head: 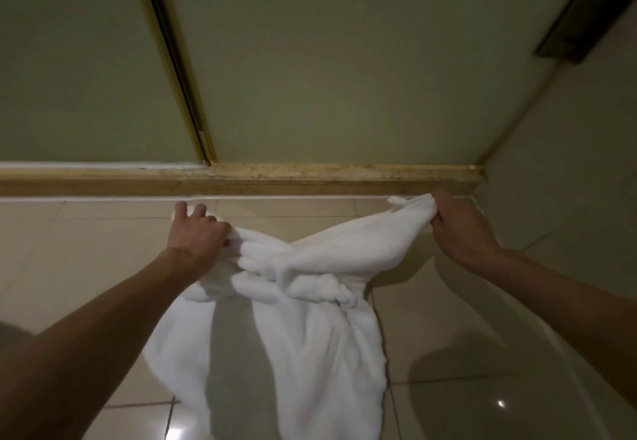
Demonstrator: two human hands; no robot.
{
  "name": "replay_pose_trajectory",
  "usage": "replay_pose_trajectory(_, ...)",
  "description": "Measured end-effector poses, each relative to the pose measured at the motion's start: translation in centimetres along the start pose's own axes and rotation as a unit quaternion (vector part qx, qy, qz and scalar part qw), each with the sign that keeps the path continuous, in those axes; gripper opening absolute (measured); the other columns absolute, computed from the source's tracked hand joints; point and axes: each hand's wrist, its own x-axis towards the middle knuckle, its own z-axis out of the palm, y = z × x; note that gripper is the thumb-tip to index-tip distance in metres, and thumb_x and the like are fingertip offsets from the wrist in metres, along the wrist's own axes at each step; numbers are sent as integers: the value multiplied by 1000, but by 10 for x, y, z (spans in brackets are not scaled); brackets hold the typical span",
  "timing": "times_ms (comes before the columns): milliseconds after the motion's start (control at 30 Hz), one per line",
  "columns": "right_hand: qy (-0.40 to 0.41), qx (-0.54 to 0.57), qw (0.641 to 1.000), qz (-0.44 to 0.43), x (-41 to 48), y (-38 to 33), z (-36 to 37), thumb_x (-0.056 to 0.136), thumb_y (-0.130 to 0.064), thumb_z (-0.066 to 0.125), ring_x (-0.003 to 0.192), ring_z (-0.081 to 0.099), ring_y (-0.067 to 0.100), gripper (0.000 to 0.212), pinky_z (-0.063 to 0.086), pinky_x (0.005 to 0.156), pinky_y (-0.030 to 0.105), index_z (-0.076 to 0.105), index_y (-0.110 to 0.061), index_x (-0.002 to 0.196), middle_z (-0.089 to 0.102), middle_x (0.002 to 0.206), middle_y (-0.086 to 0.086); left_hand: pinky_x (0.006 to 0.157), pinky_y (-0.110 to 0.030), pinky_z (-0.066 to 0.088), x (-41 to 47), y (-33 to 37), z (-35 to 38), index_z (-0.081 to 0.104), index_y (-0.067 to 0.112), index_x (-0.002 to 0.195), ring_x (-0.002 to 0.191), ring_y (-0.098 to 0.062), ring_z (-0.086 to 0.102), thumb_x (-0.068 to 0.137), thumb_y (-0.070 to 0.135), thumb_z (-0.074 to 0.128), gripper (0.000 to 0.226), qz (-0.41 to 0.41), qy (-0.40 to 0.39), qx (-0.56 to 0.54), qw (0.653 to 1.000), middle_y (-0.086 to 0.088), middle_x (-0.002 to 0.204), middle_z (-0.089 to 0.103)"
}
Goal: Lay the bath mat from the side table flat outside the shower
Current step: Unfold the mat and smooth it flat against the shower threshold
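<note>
The white bath mat hangs bunched and twisted between my hands, its lower part drooping toward me over the tiled floor. My left hand grips one bunched top edge, with some fingers stretched forward. My right hand pinches the other top corner, held out to the right near the wall. Both hands are just in front of the shower's raised marble sill.
Frosted glass shower panels with a gold frame strip rise behind the sill. A wall closes off the right side, with a dark fitting on it. A curved white fixture sits at lower right. Glossy beige tiles cover the floor.
</note>
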Motion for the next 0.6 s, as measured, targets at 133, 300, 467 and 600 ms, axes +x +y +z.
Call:
replay_pose_trajectory(133,6,-27,999,40,-7,16,-15,94,-12,46,107,58,39,32,44,85,43,54,-2,123,62,119,23,98,-44,21,-9,-6,1,57,35,112,114,-19,42,95,36,40,24,-9,-9,1,1000,8,114,65)
replay_pose_trajectory(300,2,-35,998,56,-5,4,-7,95,-10,44,107,58,37,28,44,85,40,53,-1,120,61,118,22,100,-45,23,-6,-1,-4,56,31,115,115,-21,44,95,39,39,27,-6,-12,15,1000,5,117,64)
replay_pose_trajectory(467,-14,16,1000,18,0,-13,0,95,-21,41,94,63,35,21,49,79,44,54,-9,108,67,106,16,108,-50,22,0,17,-14,41,19,133,123,-28,42,93,33,45,42,-5,4,-46,999,-8,131,52)
replay_pose_trajectory(600,0,24,1000,16,-6,-18,2,94,-21,43,89,62,35,19,49,72,42,53,-9,104,67,101,16,112,-48,18,-1,45,-28,29,19,145,133,-28,36,98,35,35,50,44,37,-189,980,-9,145,41)
